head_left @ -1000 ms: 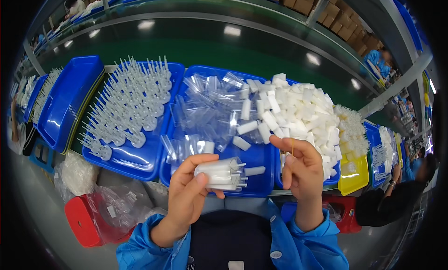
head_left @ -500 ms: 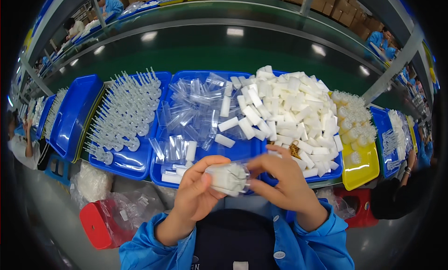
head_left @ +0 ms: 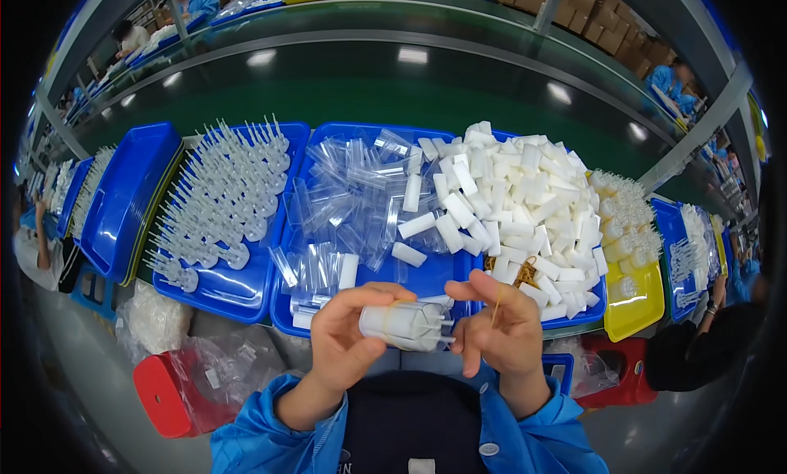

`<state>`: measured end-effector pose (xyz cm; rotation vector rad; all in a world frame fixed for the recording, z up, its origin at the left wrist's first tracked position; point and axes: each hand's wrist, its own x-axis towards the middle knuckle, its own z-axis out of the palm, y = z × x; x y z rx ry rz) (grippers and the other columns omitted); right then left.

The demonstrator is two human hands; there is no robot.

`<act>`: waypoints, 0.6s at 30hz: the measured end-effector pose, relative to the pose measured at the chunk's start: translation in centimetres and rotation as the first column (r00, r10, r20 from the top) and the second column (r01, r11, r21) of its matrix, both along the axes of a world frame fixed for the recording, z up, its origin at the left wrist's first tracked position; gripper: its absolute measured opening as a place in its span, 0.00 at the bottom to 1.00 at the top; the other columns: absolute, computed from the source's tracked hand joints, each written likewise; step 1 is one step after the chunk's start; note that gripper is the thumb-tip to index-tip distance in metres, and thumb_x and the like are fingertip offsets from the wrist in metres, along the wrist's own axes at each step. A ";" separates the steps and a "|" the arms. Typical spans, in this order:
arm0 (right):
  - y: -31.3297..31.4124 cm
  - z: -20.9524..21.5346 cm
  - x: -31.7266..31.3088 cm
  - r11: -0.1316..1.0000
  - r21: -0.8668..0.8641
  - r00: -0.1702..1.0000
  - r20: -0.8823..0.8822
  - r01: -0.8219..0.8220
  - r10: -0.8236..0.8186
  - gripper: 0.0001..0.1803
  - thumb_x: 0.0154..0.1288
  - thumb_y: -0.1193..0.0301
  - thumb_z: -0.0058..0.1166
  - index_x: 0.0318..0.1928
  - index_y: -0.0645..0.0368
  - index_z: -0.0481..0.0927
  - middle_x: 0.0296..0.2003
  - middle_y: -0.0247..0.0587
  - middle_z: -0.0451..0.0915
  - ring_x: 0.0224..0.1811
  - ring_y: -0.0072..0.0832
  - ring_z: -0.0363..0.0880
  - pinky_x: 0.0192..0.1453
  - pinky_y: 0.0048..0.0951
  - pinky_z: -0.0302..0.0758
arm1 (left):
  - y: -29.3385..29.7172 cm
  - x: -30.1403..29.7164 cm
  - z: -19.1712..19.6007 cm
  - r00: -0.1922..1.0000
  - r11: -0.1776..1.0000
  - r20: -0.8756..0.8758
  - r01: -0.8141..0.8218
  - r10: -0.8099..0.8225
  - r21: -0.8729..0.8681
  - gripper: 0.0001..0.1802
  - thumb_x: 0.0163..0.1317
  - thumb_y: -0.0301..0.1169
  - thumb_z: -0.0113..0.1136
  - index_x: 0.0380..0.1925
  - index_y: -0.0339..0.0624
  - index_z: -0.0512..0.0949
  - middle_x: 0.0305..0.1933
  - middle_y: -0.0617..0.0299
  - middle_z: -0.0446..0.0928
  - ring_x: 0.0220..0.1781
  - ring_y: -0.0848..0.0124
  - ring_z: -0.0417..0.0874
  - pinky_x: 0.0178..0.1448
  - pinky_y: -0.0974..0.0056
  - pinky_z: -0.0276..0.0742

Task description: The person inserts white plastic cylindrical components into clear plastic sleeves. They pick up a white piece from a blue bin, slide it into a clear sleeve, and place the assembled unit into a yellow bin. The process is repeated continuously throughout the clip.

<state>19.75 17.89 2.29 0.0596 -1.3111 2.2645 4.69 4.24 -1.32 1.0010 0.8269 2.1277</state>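
My left hand (head_left: 348, 330) is closed around a bundle of white, clear-sleeved plastic pieces (head_left: 410, 325), held above the near edge of the trays. A thin yellowish rubber band (head_left: 388, 320) seems to circle the bundle, and thin white stems stick out of its right end. Just right of those stems is my right hand (head_left: 502, 334), with bent, partly spread fingers. Another thin yellow rubber band (head_left: 496, 308) runs across its fingers. A small heap of brown-yellow rubber bands (head_left: 525, 273) lies beyond that hand, among white blocks (head_left: 533, 195).
A blue tray (head_left: 443, 269) holds clear plastic sleeves (head_left: 352, 195). Left of it, another blue tray (head_left: 209, 298) carries stemmed white parts (head_left: 221, 195). A yellow tray (head_left: 635, 310) with similar parts stands right. Red stools (head_left: 168, 396) flank me; a green conveyor (head_left: 344, 84) runs behind.
My right hand has moved slightly right and down, off the bundle's end, and a rubber band now shows across its fingers. The bundle's stems are more plainly visible.
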 end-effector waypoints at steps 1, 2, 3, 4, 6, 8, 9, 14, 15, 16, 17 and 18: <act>-0.2 1.4 0.0 0.997 0.067 0.996 0.076 0.046 -0.051 0.33 0.57 0.84 0.57 0.65 0.70 0.67 0.58 0.67 0.72 0.32 0.28 0.85 0.46 0.27 0.80 | 0.0 -0.2 0.3 0.985 0.996 -0.151 -0.087 0.084 -0.009 0.22 0.58 0.26 0.65 0.53 0.37 0.73 0.54 0.41 0.73 0.50 0.54 0.80 0.53 0.58 0.79; 0.0 1.8 -0.3 0.976 0.207 0.990 0.106 0.070 -0.094 0.39 0.50 0.81 0.67 0.65 0.66 0.69 0.59 0.60 0.74 0.39 0.30 0.85 0.41 0.25 0.81 | 0.0 -0.4 0.9 0.940 0.985 -0.299 -0.174 0.165 -0.004 0.20 0.56 0.24 0.67 0.50 0.36 0.76 0.54 0.41 0.74 0.52 0.54 0.80 0.54 0.57 0.78; 0.2 2.3 -0.6 0.937 0.334 0.979 0.139 0.097 -0.151 0.39 0.49 0.79 0.69 0.65 0.65 0.70 0.59 0.56 0.74 0.42 0.30 0.84 0.42 0.25 0.81 | -0.1 -0.5 1.2 0.868 0.966 -0.436 -0.258 0.237 0.012 0.19 0.54 0.21 0.68 0.47 0.34 0.78 0.55 0.42 0.75 0.53 0.53 0.80 0.55 0.56 0.78; 0.3 2.7 -0.8 0.882 0.456 0.964 0.164 0.114 -0.210 0.40 0.47 0.78 0.70 0.64 0.63 0.71 0.59 0.53 0.75 0.44 0.30 0.83 0.43 0.25 0.81 | -0.1 -0.5 1.3 0.746 0.945 -0.606 -0.325 0.277 0.032 0.19 0.46 0.16 0.68 0.42 0.36 0.81 0.52 0.43 0.77 0.50 0.52 0.82 0.52 0.57 0.79; 0.3 3.1 -1.2 0.705 0.697 0.922 0.176 0.131 -0.346 0.36 0.44 0.75 0.74 0.58 0.60 0.78 0.57 0.41 0.78 0.53 0.29 0.78 0.44 0.24 0.81 | 0.5 -0.6 1.7 0.614 0.931 -0.714 -0.331 0.337 0.154 0.20 0.43 0.15 0.68 0.40 0.36 0.82 0.51 0.43 0.77 0.50 0.51 0.82 0.52 0.57 0.79; 0.1 3.5 -1.2 0.551 0.826 0.907 0.134 0.120 -0.399 0.34 0.46 0.76 0.73 0.57 0.61 0.77 0.56 0.43 0.76 0.52 0.28 0.78 0.46 0.24 0.81 | 0.7 -0.3 2.0 0.538 0.916 -0.756 -0.344 0.373 0.206 0.21 0.40 0.13 0.66 0.39 0.36 0.82 0.51 0.45 0.77 0.50 0.50 0.82 0.52 0.56 0.80; 0.0 3.6 -1.2 0.462 0.880 0.899 0.106 0.114 -0.424 0.32 0.46 0.77 0.72 0.56 0.62 0.76 0.56 0.44 0.76 0.52 0.28 0.78 0.46 0.24 0.81 | 0.8 -0.3 1.8 0.544 0.914 -0.748 -0.347 0.380 0.212 0.21 0.41 0.13 0.66 0.39 0.36 0.82 0.51 0.44 0.77 0.50 0.50 0.82 0.52 0.56 0.80; -0.4 2.9 -0.5 0.995 0.076 0.939 0.332 0.062 -0.084 0.32 0.50 0.83 0.67 0.56 0.66 0.69 0.59 0.46 0.69 0.49 0.29 0.80 0.48 0.26 0.81 | 0.0 -0.1 1.3 0.748 0.935 -0.575 -0.343 0.330 0.090 0.20 0.50 0.15 0.64 0.46 0.34 0.79 0.54 0.42 0.74 0.54 0.51 0.80 0.56 0.55 0.78; -0.3 2.8 -0.2 0.993 -0.117 0.949 0.317 0.028 0.010 0.33 0.50 0.85 0.66 0.57 0.66 0.67 0.59 0.46 0.68 0.48 0.28 0.81 0.48 0.26 0.80 | 0.0 0.1 1.4 0.814 0.952 -0.506 -0.303 0.285 0.049 0.20 0.51 0.15 0.64 0.47 0.33 0.77 0.55 0.42 0.73 0.56 0.52 0.78 0.58 0.55 0.76; -0.7 2.7 -0.1 0.990 -0.114 0.954 0.297 0.085 -0.048 0.35 0.47 0.83 0.69 0.57 0.67 0.67 0.58 0.44 0.69 0.54 0.29 0.77 0.52 0.27 0.77 | 0.1 0.3 1.5 0.871 0.966 -0.430 -0.258 0.238 0.011 0.21 0.53 0.16 0.63 0.49 0.32 0.76 0.56 0.41 0.72 0.57 0.53 0.77 0.59 0.54 0.75; -0.9 1.8 -0.1 0.987 0.013 0.943 0.294 0.160 -0.157 0.37 0.46 0.81 0.70 0.58 0.66 0.67 0.59 0.43 0.69 0.57 0.29 0.74 0.54 0.27 0.75 | 0.2 0.4 1.5 0.918 0.978 -0.349 -0.209 0.188 -0.023 0.21 0.54 0.16 0.63 0.51 0.32 0.75 0.58 0.41 0.71 0.59 0.53 0.76 0.61 0.54 0.73; -1.0 0.7 -0.4 0.961 0.139 0.922 0.278 0.238 -0.268 0.39 0.45 0.79 0.72 0.59 0.65 0.66 0.59 0.43 0.69 0.59 0.30 0.72 0.56 0.28 0.73 | 0.3 0.4 1.5 0.938 0.985 -0.313 -0.168 0.150 -0.033 0.21 0.62 0.22 0.59 0.55 0.29 0.70 0.61 0.41 0.69 0.62 0.55 0.73 0.64 0.53 0.70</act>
